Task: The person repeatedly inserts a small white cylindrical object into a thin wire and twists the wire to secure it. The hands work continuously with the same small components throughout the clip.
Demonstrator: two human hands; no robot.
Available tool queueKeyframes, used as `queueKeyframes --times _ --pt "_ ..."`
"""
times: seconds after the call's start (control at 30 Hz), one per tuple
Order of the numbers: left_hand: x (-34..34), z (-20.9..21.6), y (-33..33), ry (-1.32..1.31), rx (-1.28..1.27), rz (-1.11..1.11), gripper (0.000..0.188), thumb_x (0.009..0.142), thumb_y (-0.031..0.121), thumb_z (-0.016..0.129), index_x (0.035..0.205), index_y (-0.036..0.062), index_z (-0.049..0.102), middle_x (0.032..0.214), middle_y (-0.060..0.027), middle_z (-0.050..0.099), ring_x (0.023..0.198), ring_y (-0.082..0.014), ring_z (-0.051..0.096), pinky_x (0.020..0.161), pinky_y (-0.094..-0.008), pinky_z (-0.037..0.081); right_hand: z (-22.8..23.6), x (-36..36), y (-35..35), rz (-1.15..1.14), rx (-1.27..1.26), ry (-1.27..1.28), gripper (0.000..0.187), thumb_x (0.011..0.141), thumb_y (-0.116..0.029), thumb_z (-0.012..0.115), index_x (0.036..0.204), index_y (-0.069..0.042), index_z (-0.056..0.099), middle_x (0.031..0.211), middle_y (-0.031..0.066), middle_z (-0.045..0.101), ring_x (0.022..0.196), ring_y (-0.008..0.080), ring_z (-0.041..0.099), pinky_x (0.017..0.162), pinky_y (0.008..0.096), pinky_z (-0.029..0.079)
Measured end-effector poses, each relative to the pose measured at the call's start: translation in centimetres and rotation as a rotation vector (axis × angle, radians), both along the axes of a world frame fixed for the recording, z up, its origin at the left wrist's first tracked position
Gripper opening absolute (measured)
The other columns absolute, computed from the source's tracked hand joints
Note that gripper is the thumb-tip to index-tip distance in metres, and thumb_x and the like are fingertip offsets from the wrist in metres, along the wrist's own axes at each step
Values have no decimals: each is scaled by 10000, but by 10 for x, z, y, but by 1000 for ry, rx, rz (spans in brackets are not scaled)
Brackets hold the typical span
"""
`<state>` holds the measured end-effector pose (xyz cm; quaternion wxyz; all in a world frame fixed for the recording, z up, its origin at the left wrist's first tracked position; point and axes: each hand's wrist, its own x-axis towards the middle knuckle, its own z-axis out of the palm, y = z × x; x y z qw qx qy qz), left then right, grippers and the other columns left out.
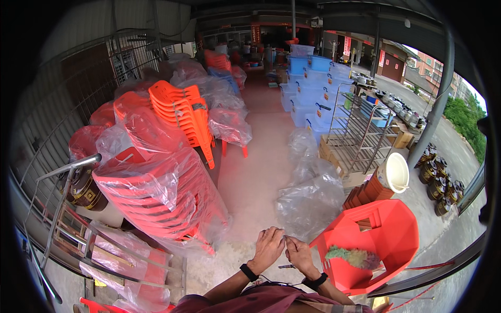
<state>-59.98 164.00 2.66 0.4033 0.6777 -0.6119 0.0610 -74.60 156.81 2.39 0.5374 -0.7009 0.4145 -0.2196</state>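
Note:
My left hand [268, 250] and my right hand [299, 255] meet in front of my body, fingertips close together. Both have their fingers curled and pinched; whatever is between them, if anything, is too small to make out. A dark band circles each wrist. Just right of my right hand stands a large red angular plastic tub [394, 229]. Inside it lies a fuzzy green-and-brown bundle [353, 257]. Beyond my hands, crumpled clear plastic sheeting [308, 201] lies on the floor.
Plastic-wrapped red chairs [156, 193] stack up at left, with bare orange chairs [182, 112] behind. A metal hand cart [86, 250] stands near left. To the right are a wire rack [360, 135], blue-lidded clear bins [308, 94], a cream bucket [395, 172] and dark jars [441, 180].

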Motion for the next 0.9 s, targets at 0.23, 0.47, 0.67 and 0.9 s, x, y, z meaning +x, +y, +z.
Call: queueKeyframes --times 0.23,0.47,0.67,0.9 --pt "-6 -8 -6 -93 -22 -45 327 863 73 749 1184 70 687 1143 -84 632 1059 -288 621 959 -442 462 -18 -1 -18 83 -134 1 340 1132 -307 537 1183 -54 759 612 1 599 515 87 533 503 305 439" --pt "7 -11 -6 -50 35 33 292 867 102 760 1149 63 695 1137 -95 634 1057 -301 619 958 -453 459 -15 3 -10 79 71 -80 358 1134 -291 536 1251 -22 742 618 -1 603 513 76 524 482 290 422" --pt "5 -16 -7 -133 52 50 267 890 101 744 1150 65 695 1085 -84 652 1037 -293 634 1053 -469 443 -16 7 -17 118 129 -98 354 1140 -275 517 1266 -24 733 625 -7 604 507 69 510 478 280 413" --pt "0 -15 -7 -131 50 21 300 876 95 750 1168 68 689 1115 -78 633 1044 -288 618 1067 -471 428 -23 13 -31 134 -5 -3 353 1122 -277 519 1109 -24 765 586 22 598 488 116 552 485 321 438"
